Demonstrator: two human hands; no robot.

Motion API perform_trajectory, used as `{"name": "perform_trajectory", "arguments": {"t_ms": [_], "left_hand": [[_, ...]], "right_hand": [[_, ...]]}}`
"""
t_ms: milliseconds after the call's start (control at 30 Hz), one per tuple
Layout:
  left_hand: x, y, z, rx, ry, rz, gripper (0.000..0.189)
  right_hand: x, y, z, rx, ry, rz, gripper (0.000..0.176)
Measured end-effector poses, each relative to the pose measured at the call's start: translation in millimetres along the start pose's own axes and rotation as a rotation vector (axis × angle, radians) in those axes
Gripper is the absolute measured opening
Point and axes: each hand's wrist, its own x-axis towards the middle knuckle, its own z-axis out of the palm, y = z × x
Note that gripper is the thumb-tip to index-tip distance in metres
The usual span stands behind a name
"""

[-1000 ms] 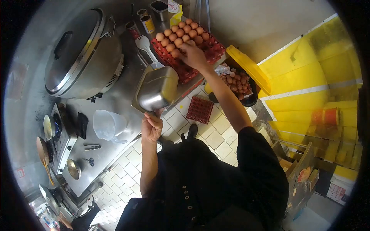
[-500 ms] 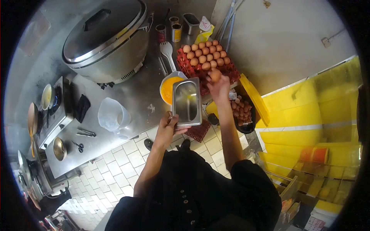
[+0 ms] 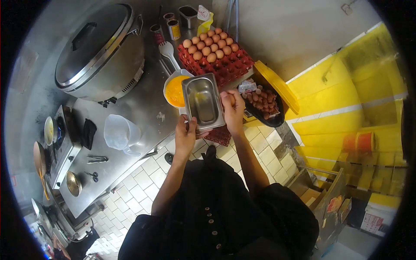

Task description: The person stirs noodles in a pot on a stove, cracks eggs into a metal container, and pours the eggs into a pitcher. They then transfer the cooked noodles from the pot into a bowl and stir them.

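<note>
My left hand grips the near end of a rectangular steel pan, thumb over the rim. A little clear, yellowish liquid lies in the pan. Closed beside the pan's right rim is my right hand, its fingers curled round an egg that they mostly hide. Just left of the pan, and partly behind it, a white container holds beaten-looking orange yolk. Beyond the pan, brown eggs fill the back rows of a stacked red egg tray; its front cups are bare.
A bin of eggshells with a yellow lid stands right. On the steel counter are a large cooker, a clear jug, tongs, scissors and a white slotted spoon. A pan sits on the lit burner.
My right hand has come back from the egg tray with an egg, down to the pan's right rim. My left hand still holds the pan. The view has shifted.
</note>
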Motion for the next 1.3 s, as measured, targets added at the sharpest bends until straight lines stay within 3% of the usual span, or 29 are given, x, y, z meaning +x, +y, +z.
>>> {"name": "perform_trajectory", "arguments": {"t_ms": [67,167,267,433,500,600,667,733,767,800,867,967,1067,1167,1233,1300], "left_hand": [[2,1,-2,-0.001,0.013,0.01,0.014],[-4,5,-1,-0.012,0.015,0.002,0.014],[-5,8,7,-0.038,0.018,-0.015,0.014],[-5,7,3,-0.025,0.038,0.014,0.014],[-8,3,1,-0.021,0.05,0.013,0.018],[-6,-15,-11,0.032,0.005,0.012,0.032],[-15,-10,-3,0.053,0.042,-0.021,0.032],[-13,-22,4,0.004,0.158,-0.007,0.029],[-15,-21,2,0.016,0.055,-0.053,0.032],[-16,-18,3,0.029,-0.035,-0.106,0.036],[-15,-28,6,0.087,-0.141,-0.158,0.034],[-8,-43,6,0.065,-0.2,-0.209,0.029],[-13,-41,8,0.232,-0.19,-0.119,0.023],[-16,-42,22,0.222,-0.302,-0.14,0.027],[1,-45,-2,0.236,-0.311,-0.279,0.031],[19,-59,-23,0.199,-0.38,-0.289,0.031]], "right_hand": [[5,-8,-1,0.098,0.106,-0.018,0.012],[9,-18,-8,0.093,0.098,0.111,0.011],[6,-8,1,-0.151,0.017,-0.269,0.013],[17,-27,-21,0.243,0.14,0.051,0.016],[16,-30,-26,0.21,0.131,0.107,0.015],[9,-13,-33,0.168,0.165,0.122,0.012],[-7,-8,-38,0.242,0.194,0.146,0.012],[-16,-4,-42,0.08,0.279,0.063,0.018],[-25,13,-47,0.176,0.254,0.188,0.02],[-31,16,-48,0.132,0.329,0.153,0.021],[-49,-3,-65,0.24,0.235,0.299,0.022],[-63,23,-69,0.386,0.273,0.221,0.022],[-70,5,-80,0.353,0.31,0.402,0.024],[-67,23,-82,0.173,0.416,0.233,0.025],[-65,43,-79,0.162,0.509,0.211,0.025],[-71,45,-82,0.092,0.618,0.137,0.024]]}}
